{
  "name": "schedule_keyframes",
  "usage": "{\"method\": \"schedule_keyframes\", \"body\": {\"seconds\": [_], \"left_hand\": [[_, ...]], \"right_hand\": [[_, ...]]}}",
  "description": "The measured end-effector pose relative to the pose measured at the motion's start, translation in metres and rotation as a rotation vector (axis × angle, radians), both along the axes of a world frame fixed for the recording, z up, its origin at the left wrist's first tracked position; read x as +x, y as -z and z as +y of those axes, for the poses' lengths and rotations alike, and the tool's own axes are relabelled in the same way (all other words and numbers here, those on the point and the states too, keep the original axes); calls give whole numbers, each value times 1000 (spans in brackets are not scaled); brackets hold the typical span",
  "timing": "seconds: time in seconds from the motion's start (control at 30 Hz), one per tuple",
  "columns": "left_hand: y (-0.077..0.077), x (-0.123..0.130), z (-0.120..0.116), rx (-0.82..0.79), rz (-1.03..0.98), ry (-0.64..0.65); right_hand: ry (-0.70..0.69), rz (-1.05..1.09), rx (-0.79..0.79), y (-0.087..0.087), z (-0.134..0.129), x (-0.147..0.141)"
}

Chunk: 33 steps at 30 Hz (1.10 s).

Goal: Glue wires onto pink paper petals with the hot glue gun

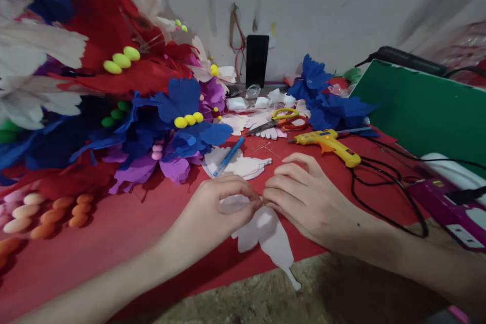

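Observation:
My left hand [228, 205] is closed in a pinch, thumb and forefinger meeting at the upper edge of a white paper cutout [271, 238] with wing-like lobes and a narrow stem. My right hand [309, 197] has its fingers bent together, and their tips meet the left fingertips at that same edge; its thumb is hidden. The cutout hangs partly over the near edge of the red table covering [152, 228]. Just beyond the hands, a blue pen [229, 157] rests on more white paper cutouts [246, 166].
Right of my hands lies a yellow glue gun [328, 144], its black cord looping toward a purple power strip [448, 212]. Scissors [281, 120] lie behind. Large paper flowers [178, 111] crowd the left, near orange oval pieces [53, 217]. A green board [425, 111] and a phone [257, 61] stand behind.

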<state>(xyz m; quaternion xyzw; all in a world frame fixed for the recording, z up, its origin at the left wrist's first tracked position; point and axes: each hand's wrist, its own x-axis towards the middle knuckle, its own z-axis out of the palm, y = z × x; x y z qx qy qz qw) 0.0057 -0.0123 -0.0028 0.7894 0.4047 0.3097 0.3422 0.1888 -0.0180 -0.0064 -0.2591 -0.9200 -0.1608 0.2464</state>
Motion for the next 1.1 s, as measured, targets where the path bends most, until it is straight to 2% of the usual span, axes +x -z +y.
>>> {"method": "schedule_keyframes", "body": {"seconds": [0.23, 0.33, 0.4, 0.5, 0.6, 0.67, 0.7, 0.77, 0.83, 0.9, 1.0, 1.1], "left_hand": [[-2, 1, -5, 27, 16, -61], [-3, 3, -4, 46, 7, -30], [-2, 4, -3, -11, -21, -29], [1, 4, -1, -211, -83, -85], [6, 4, 2, -350, -118, -104], [9, 4, 3, -400, -131, -103], [10, 4, 3, -427, -136, -102], [12, 6, 3, -469, -146, -94], [14, 7, 3, -500, -155, -81], [16, 8, 3, -528, -164, -69], [21, 9, 4, -565, -170, -55], [23, 9, 4, -587, -174, -48]], "right_hand": [[51, 49, 78, 0, 0, -1], [57, 42, 101, 0, -3, -1], [54, 34, 114, -1, -6, -3], [42, 10, 101, -10, -4, -2], [123, 20, -24, -25, 27, 12], [320, 26, -190, -30, 65, 29], [413, -18, -286, -29, 87, 39], [476, -60, -353, -20, 130, 58], [465, -126, -417, -7, 163, 72], [435, -176, -461, 5, 183, 80], [417, -219, -497, 14, 197, 81], [389, -264, -531, 11, 201, 79]]}}
